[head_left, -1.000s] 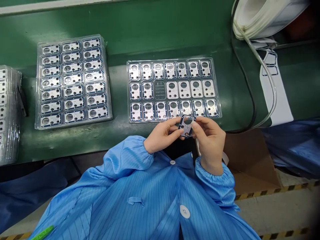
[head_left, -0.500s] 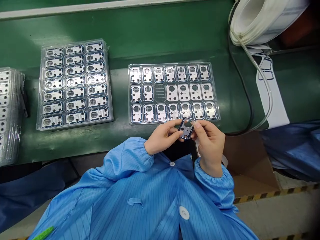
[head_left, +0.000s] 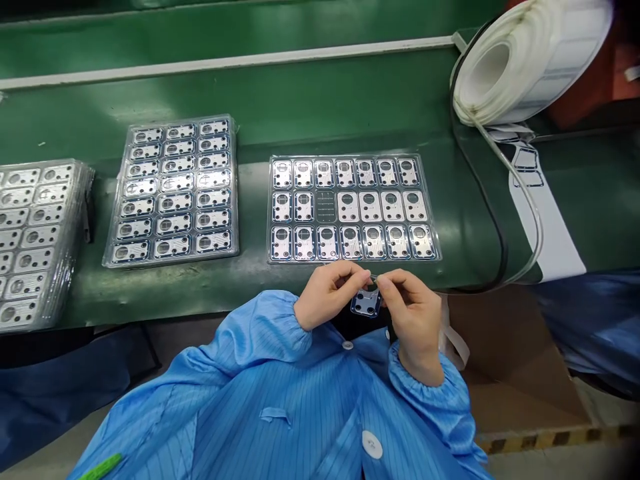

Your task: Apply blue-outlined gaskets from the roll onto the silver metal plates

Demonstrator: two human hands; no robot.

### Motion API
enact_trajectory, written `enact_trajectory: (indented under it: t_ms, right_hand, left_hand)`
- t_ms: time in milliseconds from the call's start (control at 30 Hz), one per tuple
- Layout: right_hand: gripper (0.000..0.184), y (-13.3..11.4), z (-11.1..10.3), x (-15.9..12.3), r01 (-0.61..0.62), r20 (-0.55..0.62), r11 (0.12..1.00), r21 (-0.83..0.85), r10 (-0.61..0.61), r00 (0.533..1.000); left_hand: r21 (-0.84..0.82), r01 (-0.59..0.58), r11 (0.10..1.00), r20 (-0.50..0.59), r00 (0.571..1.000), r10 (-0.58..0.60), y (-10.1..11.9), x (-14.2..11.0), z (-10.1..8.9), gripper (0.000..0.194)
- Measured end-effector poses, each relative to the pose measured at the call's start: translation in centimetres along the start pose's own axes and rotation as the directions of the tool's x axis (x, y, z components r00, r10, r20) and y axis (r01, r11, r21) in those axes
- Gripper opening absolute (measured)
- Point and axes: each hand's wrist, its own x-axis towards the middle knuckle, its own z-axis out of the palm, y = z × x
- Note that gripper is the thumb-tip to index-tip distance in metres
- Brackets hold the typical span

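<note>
A small flat panel (head_left: 367,303), silvery with a dark blue edge, a round window and dark holes, hangs between my hands in front of the bench edge. My left hand (head_left: 333,290) pinches its top edge between thumb and fingers. My right hand (head_left: 413,313) is closed at the panel's upper right corner, thumb against fingertips. Just beyond my hands lies a clear plastic tray (head_left: 435,233) with rows of similar panels. One pocket (head_left: 326,207) in its middle row holds no panel. Several panels to the right of that pocket show paler edges than the others.
To the left stand a stack of filled trays (head_left: 234,187) and a taller stack (head_left: 80,220) at the bench edge. A big white label roll (head_left: 540,63) sits back right, its strip (head_left: 555,233) trailing forward beside a black cable (head_left: 480,180). A cardboard box (head_left: 520,360) is below.
The panel has turned from slanted to nearly upright and hangs lower. Both my hands have shifted to its top edge. The head view has tilted up, showing more of the bench.
</note>
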Motion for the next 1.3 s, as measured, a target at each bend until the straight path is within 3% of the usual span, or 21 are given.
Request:
enact_trajectory:
  t_ms: [167, 300, 367, 433, 533, 667, 767, 833, 1000, 1133, 1200, 1300]
  right_hand:
    - [0.028, -0.3, -0.1, -0.1, 0.025, 0.018, 1.0, -0.002, -0.025, 1.0]
    - [0.025, -0.1, -0.6, -0.2, 0.043, 0.074, 0.999, 0.009, -0.044, 0.996]
    - [0.023, 0.4, -1.0, -0.4, 0.033, 0.06, 0.999, 0.031, -0.035, 0.998]
    - [0.023, 1.0, -1.6, -0.7, 0.023, -0.016, 0.999, 0.048, -0.022, 1.0]
    - [0.024, 2.1, -2.8, -1.3, 0.013, -0.135, 0.998, 0.055, -0.005, 0.991]
    - [0.028, 3.9, -4.9, -1.9, -0.031, -0.225, 0.999, 0.044, 0.04, 0.974]
    - [0.032, 5.3, -6.6, -2.4, -0.083, -0.287, 0.996, 0.029, 0.088, 0.954]
    - [0.035, 6.3, -7.7, -2.6, -0.11, -0.358, 0.993, 0.037, 0.116, 0.927]
    - [0.041, 9.9, -10.8, -1.5, -0.132, -0.602, 0.982, 0.135, 0.187, 0.777]
    - [0.04, 14.4, -14.6, 1.7, -0.162, -0.718, 0.977, 0.138, 0.211, 0.663]
    - [0.037, 16.3, -16.3, 3.9, -0.171, -0.717, 0.975, 0.142, 0.22, 0.661]
    - [0.034, 18.4, -17.5, 6.8, -0.171, -0.619, 0.975, 0.143, 0.223, 0.753]
  left_hand:
    - [0.032, -0.011, 0.999, 0.157, 0.988, 0.006, 1.3, -0.2, -0.9, 0.027]
    - [0.24, -0.099, 0.966, 0.257, 0.966, 0.035, 3.1, 1.1, -2.9, 0.022]
    - [0.376, -0.131, 0.917, 0.183, 0.981, 0.065, 3.9, 2.7, -4.5, 0.023]
    - [0.521, -0.125, 0.844, 0.028, 0.991, 0.13, 4.3, 4.8, -6.1, 0.024]
    - [0.706, -0.035, 0.707, -0.152, 0.968, 0.2, 4.0, 8.1, -8.2, 0.027]
    - [0.854, 0.055, 0.517, -0.159, 0.974, 0.16, 2.3, 10.9, -9.3, 0.032]
    - [0.923, 0.018, 0.384, -0.102, 0.975, 0.198, 1.2, 11.3, -9.5, 0.034]
    - [0.936, -0.025, 0.352, -0.072, 0.963, 0.259, 1.1, 10.9, -9.5, 0.034]
    - [0.876, -0.232, 0.422, 0.025, 0.897, 0.442, 3.1, 7.3, -7.9, 0.03]
    - [0.673, -0.392, 0.627, 0.116, 0.893, 0.434, 4.0, 3.0, -4.4, 0.02]
    - [0.542, -0.411, 0.733, 0.235, 0.911, 0.338, 3.4, 1.3, -2.0, 0.017]
    - [0.411, -0.362, 0.837, 0.431, 0.886, 0.172, 1.6, 0.2, 1.7, 0.021]
